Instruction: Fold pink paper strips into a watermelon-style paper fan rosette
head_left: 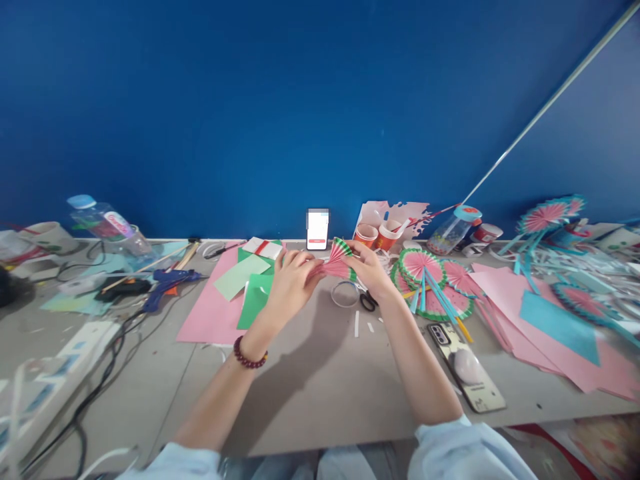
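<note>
Between my two hands is a pleated paper fan (340,260), pink with a green edge, spread partway open above the table. My left hand (295,273) pinches its narrow gathered end at the left. At the fan's right side, the fingers of my right hand (369,267) close on the green-edged folds. Just below the fan lie a clear roll of tape (345,293) and black-handled scissors (368,301), beside small white paper scraps (357,324). Left of my left hand, green paper sheets (257,299) rest on a pink sheet (210,313).
Finished watermelon-style fans (423,270) lie at the right, near a phone (467,373) and pink paper (545,333). Paper cups (366,233) and a lit phone (317,230) stand at the back. A glue gun (167,283), bottle (113,223) and power strip (60,380) occupy the left.
</note>
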The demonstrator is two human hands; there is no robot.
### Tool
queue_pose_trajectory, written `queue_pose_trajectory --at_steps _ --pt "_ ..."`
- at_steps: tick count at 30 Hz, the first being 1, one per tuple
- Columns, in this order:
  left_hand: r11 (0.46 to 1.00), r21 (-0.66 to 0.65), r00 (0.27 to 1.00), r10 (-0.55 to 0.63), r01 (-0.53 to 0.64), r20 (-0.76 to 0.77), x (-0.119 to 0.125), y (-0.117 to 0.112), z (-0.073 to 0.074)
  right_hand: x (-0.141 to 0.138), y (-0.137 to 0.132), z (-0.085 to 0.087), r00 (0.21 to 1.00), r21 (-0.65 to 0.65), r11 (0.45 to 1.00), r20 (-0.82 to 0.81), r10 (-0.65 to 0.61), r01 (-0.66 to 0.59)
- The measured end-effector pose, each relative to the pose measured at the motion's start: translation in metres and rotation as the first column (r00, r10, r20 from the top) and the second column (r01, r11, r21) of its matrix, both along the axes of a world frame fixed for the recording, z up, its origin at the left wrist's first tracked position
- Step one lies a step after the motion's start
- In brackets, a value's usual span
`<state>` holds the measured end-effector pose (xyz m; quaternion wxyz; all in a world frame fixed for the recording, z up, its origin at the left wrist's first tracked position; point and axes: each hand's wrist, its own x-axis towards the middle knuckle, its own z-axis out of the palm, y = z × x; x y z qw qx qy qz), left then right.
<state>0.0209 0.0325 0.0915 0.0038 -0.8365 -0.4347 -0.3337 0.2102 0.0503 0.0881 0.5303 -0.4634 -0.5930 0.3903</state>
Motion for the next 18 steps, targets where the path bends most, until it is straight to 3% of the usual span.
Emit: queue_pose_trajectory --at_steps 5,13,18 --pt "1.0 -0.023 1.0 0.016 -0.016 -0.002 0.0014 0.0003 -0.0005 -0.0018 -0.002 0.0018 1.0 -0.019 1.0 -0.014 0.017 -0.017" --pt "0.995 0.075 0.996 0.061 -0.065 0.059 -0.0006 0.0008 0.0005 -0.0017 -0.0023 0.0004 0.999 -0.033 0.998 0.018 0.045 -0.044" --pt "0.99 0.133 0.999 0.047 -0.044 -0.02 -0.0017 0.0008 -0.0004 0.0023 -0.0038 0.0029 0.993 -0.028 0.994 0.063 0.104 -0.102"
